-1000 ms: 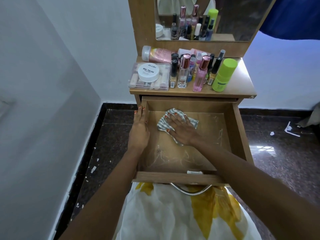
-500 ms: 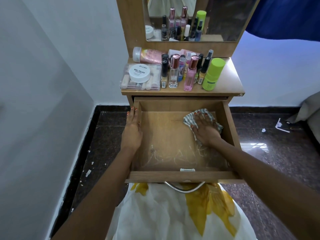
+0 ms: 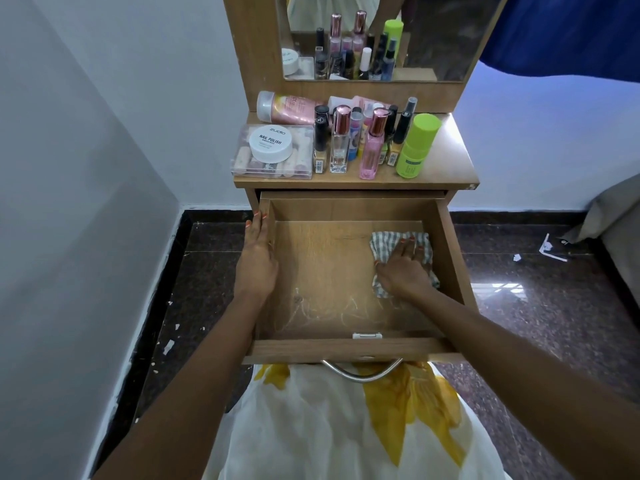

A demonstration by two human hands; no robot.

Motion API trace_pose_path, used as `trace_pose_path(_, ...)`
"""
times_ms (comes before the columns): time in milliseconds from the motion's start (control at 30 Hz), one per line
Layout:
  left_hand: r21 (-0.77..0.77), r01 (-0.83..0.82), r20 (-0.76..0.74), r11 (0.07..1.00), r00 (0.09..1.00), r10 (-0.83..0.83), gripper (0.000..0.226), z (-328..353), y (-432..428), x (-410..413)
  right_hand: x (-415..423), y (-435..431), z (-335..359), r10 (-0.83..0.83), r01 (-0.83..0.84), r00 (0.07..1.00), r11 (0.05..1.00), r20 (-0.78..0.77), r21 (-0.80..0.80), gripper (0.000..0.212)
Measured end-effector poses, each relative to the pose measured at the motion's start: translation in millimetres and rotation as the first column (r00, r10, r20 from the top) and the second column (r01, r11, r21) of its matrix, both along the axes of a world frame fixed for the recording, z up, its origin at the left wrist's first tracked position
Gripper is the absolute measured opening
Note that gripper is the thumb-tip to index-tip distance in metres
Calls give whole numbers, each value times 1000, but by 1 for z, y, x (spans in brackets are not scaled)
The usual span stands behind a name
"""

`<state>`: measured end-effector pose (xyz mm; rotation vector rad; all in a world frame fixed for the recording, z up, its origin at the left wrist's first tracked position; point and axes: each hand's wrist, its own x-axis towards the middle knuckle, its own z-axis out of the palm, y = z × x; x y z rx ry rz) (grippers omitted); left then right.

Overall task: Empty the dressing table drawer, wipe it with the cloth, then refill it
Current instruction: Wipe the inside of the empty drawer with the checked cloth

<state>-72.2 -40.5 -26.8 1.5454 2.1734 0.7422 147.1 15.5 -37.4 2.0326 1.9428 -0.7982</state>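
The wooden drawer point(image 3: 349, 349) of the dressing table is pulled out, with nothing inside but a grey-and-white checked cloth point(image 3: 382, 242) at its back right. My right hand point(image 3: 405, 268) lies flat on the cloth with straight fingers, pressing it to the drawer floor near the right wall. My left hand point(image 3: 256, 261) rests along the drawer's left wall, fingers straight. White scuff marks show on the drawer floor toward the front.
The tabletop point(image 3: 450, 168) carries several cosmetics: a clear box point(image 3: 242, 161) with a white nail polish jar point(image 3: 272, 143), a pink tube point(image 3: 287, 107), perfume bottles point(image 3: 370, 147), a green bottle point(image 3: 417, 145). A mirror point(image 3: 433, 29) stands behind. A white wall is left; dark floor lies around.
My right hand slid the cloth from the drawer's middle back to the right side and slightly toward me. My left hand stayed on the left wall.
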Motion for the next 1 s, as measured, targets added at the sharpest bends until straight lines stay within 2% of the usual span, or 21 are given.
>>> trace_pose_path(167,-6,3,-23,1000,1000,-3,60,-1,1,1,-1,-8,2,-30,32,999,997,24,-74,71)
trace_pose_path(333,-18,11,-39,1000,999,-12,61,-3,0,-1,-8,8,1,-87,87,996,996,-17,-19,69)
trace_pose_path(433,-26,15,-50,1000,999,-16,64,-3,1,-2,-4,20,1,-57,59,997,997,-47,41,67)
trace_pose_path(633,-19,15,-46,1000,999,-16,65,-3,0,-1,-4,25,2,-12,16,998,998,-61,62,67)
trace_pose_path(833,-21,13,-44,1000,999,-14,63,-3,1,-1,8,7,-4,123,-123,992,992,-28,16,64)
trace_pose_path(1000,-18,5,-35,1000,999,-6,63,-4,1,-1,9,7,-4,131,-131,991,991,-28,7,63)
